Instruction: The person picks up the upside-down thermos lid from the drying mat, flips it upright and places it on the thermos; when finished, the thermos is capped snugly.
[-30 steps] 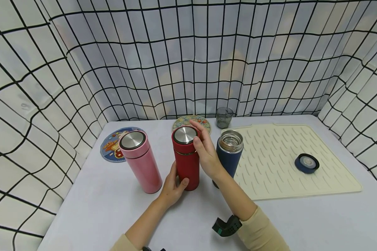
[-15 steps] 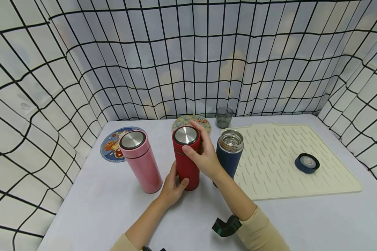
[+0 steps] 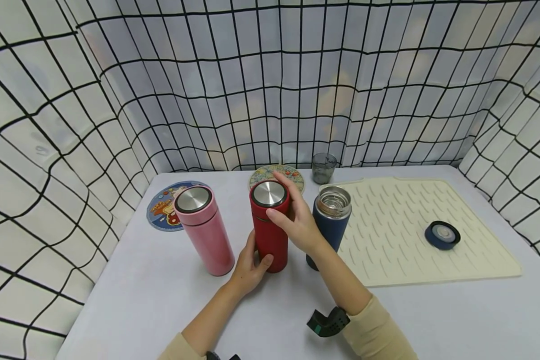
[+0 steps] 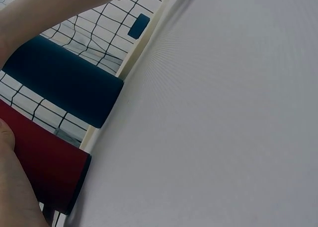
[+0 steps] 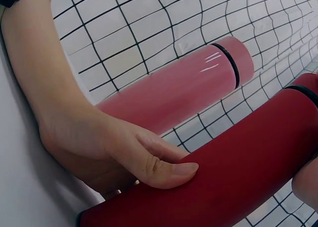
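A red thermos (image 3: 271, 245) stands upright on the white table, its lid (image 3: 270, 194) on, with a round steel top. My left hand (image 3: 246, 274) grips its lower body, thumb in front, as the right wrist view also shows. My right hand (image 3: 302, 227) holds it at the lid, thumb across the front near the seam and fingers round the far right side. To the left is a capped pink thermos (image 3: 208, 240). Just right of the red one, partly behind my right forearm, stands a navy thermos (image 3: 329, 227) with its mouth uncovered. A navy lid (image 3: 443, 235) lies on the cream mat (image 3: 396, 250).
Behind the thermoses lie a blue patterned round mat (image 3: 162, 209) and a smaller floral one (image 3: 263, 173). A grey glass (image 3: 323, 168) stands near the table's back edge. Black netting (image 3: 299, 92) over white cloth surrounds the back and sides.
My right thumb has shifted from the lid's right side to its front, near the seam. My left hand keeps its hold. The head view has shifted slightly.
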`<state>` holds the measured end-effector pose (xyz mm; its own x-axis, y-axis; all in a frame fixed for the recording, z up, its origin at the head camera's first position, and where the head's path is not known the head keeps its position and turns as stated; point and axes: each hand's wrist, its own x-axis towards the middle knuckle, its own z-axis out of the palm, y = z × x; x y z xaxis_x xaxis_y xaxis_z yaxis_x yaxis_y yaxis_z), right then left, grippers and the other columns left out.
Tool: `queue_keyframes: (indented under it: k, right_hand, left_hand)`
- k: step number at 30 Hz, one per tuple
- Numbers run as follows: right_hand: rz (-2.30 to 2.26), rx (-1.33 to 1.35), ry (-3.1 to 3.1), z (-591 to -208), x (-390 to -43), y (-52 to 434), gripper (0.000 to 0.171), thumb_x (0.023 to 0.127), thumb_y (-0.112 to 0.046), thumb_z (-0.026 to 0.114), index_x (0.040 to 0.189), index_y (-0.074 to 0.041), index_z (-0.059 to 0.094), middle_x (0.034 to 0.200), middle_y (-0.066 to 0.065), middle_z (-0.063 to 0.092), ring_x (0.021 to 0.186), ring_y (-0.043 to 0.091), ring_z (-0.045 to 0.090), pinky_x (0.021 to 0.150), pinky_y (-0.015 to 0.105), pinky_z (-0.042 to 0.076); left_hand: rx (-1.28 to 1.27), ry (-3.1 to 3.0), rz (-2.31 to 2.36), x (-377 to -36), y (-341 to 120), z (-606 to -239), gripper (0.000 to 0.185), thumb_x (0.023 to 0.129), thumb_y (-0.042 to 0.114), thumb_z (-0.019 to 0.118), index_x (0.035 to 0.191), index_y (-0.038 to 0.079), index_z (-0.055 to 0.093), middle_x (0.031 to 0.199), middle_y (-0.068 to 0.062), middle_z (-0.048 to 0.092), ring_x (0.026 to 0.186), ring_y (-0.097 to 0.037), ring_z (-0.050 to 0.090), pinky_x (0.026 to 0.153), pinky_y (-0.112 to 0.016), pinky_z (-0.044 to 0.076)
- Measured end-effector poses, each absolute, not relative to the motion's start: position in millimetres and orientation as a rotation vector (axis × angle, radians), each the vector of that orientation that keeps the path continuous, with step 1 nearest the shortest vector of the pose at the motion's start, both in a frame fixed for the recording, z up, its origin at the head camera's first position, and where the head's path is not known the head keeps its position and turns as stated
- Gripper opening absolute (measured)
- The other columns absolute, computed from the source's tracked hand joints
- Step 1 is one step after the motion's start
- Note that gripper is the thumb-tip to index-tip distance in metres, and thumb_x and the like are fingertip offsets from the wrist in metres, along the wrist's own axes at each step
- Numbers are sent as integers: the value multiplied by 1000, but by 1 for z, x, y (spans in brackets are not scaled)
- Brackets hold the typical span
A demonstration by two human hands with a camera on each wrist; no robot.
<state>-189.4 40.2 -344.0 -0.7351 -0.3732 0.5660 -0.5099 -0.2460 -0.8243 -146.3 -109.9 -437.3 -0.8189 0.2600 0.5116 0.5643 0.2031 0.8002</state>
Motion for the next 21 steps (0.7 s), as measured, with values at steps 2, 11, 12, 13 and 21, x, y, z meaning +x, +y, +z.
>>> queue_keyframes:
  k: [2,11,12,13,21]
  right_hand:
    - [2162,1083,-1853,-344,-190,40,68,87,-28,60,142,-8,26,128,18,44,111,26,49,90,36,46]
    - [2164,1035,-1842,-344,-187,38,69,82,-10,65,140,-8,27,127,15,44,112,26,47,89,37,46]
    - [2155,1057,-1847,-344,-187,38,68,84,-12,62,141,-7,25,128,15,43,113,26,47,90,37,45]
    - [2145,1080,-1853,-344,-187,39,68,86,-14,59,142,-6,23,129,16,42,114,26,46,91,37,45]
    - [2108,1152,-1845,-345,-190,41,72,89,-36,55,145,-7,20,131,19,40,116,26,45,94,39,42]
  left_hand:
    - [-774,-2223,-1660,-146,-110,-437,64,86,5,59,139,-3,23,120,-21,51,109,-33,50,90,-48,43]
    - [-775,-2230,-1646,-145,-110,-438,65,86,6,59,139,-2,23,120,-19,52,108,-31,50,91,-47,43]
    - [-779,-2224,-1643,-145,-110,-438,65,86,6,59,139,-3,23,119,-19,52,108,-30,50,91,-47,43]
    - [-781,-2219,-1641,-145,-110,-437,65,86,6,59,139,-3,23,119,-20,52,108,-30,51,90,-47,42]
    - [-775,-2217,-1651,-145,-110,-437,65,85,4,59,139,-3,23,119,-20,52,108,-30,51,90,-48,42]
